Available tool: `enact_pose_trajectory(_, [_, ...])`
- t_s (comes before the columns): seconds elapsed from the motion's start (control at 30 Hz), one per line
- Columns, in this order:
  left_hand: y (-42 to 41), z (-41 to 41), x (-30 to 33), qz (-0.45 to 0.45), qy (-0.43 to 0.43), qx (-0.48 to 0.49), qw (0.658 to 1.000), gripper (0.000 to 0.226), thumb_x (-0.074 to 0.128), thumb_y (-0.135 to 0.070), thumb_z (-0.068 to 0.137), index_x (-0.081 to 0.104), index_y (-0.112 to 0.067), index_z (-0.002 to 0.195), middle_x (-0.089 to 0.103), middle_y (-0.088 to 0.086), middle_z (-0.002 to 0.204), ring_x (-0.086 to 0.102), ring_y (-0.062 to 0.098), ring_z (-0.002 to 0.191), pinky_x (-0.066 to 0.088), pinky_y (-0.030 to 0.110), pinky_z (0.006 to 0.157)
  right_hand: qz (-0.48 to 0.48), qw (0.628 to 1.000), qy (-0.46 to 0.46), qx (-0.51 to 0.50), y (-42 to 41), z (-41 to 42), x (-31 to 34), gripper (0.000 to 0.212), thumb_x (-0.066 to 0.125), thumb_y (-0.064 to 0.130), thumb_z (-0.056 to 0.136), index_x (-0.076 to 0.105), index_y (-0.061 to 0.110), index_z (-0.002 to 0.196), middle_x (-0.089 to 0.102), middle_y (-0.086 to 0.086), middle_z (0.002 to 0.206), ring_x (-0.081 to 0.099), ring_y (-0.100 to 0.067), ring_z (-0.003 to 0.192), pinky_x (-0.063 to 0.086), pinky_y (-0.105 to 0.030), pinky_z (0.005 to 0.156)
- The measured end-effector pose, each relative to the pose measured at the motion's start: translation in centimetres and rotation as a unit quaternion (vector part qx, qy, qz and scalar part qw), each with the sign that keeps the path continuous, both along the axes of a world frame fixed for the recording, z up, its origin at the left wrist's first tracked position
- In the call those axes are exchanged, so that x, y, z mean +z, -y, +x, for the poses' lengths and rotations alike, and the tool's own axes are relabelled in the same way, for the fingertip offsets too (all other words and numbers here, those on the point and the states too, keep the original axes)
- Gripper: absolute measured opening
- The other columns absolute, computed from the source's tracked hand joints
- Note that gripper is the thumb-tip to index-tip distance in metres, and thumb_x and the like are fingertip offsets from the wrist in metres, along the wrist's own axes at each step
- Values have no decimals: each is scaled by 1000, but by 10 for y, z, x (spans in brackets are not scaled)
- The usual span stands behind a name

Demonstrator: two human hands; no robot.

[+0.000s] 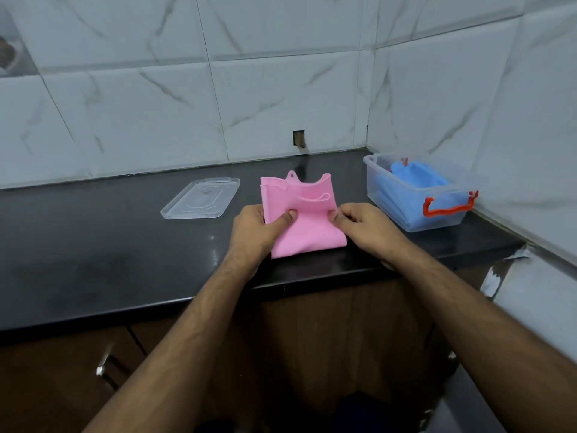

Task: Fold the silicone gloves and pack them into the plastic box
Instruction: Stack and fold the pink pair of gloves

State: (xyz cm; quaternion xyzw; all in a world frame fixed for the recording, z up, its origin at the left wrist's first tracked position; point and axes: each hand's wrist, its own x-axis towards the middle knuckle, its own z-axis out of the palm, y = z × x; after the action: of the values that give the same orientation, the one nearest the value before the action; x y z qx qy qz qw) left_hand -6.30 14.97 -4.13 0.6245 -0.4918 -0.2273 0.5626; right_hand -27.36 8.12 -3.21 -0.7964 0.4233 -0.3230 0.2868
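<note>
Pink glove point(299, 220), folded, pinched by both hands' fingers point(288, 217), undersides hidden.

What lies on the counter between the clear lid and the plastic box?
In the head view, the folded pink glove lies between the lid and the plastic box, with the left hand and right hand pinching its sides.

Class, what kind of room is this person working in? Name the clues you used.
Probably a home kitchen: a black stone counter runs along marble-look wall tiles, with wooden cupboard doors underneath. Both hands hold a pink glove on it.
</note>
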Motion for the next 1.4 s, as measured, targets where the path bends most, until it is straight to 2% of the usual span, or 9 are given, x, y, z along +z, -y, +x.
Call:
enact_pose_trajectory(0.2, [25,10,-3,29,75,72,994,43,76,-40,86,70,-1,71,73,10,69,62,22,58,44,28,52,-41,990,-117,-62,6,15,6,45,38,37,103,64,3,88,68,-9,87,64,-25,84,51,-43,80])
enact_pose_trajectory(0.37, [28,11,-3,23,158,129,979,52,74,-42,86,41,-13,57,40,-3,52,38,20,51,27,29,48,-34,991,-96,-85,10,14,2,40,41,34,99,50,12,68,59,-7,71,54,-19,67,42,-34,63])
enact_pose_trajectory(0.53, [25,13,-2,18,107,88,990,57,70,-50,89,49,-2,64,46,2,58,42,23,56,32,30,53,-61,986,-128,-85,8,16,4,40,39,34,103,48,14,68,57,-7,72,51,-18,66,36,-31,58])
enact_pose_trajectory(0.67, [18,9,1,10,13,18,1000,61,65,-70,81,41,-19,56,44,-9,50,40,16,46,30,27,47,-81,982,-144,-88,9,16,4,43,34,37,106,60,11,83,65,-5,84,59,-19,78,44,-34,67])
enact_pose_trajectory(0.77, [15,7,-1,9,25,-9,1000,40,74,-57,77,65,-19,76,75,0,73,71,26,68,56,39,58,-92,985,-102,-99,13,13,0,44,32,39,107,59,11,86,63,-3,82,57,-16,75,41,-31,62])
enact_pose_trajectory(0.87, [15,8,-3,15,68,11,998,25,69,-42,79,68,-19,89,77,9,84,75,33,83,62,54,76,-92,987,-68,-109,16,11,-4,46,34,41,107,56,10,81,60,-2,76,53,-15,69,34,-29,57])
enact_pose_trajectory(1.03, [17,6,-1,61,190,87,976,25,59,-40,94,59,-16,97,65,-4,88,66,27,90,57,47,81,-47,986,-101,-120,22,19,1,51,39,49,104,52,13,70,56,-3,67,53,-18,64,34,-30,55])
enact_pose_trajectory(1.2, [16,5,1,73,187,95,975,23,55,-36,98,57,-15,105,66,0,98,66,29,94,57,51,85,-55,987,-69,-134,22,21,-3,63,35,69,97,35,19,59,39,-2,55,39,-18,50,30,-30,52])
enact_pose_trajectory(1.4, [18,3,1,96,226,148,958,17,55,-33,92,59,-17,94,67,1,94,64,28,89,49,35,68,-96,974,-134,-157,25,24,-8,56,50,63,94,54,16,63,56,2,57,59,-17,59,44,-30,56])
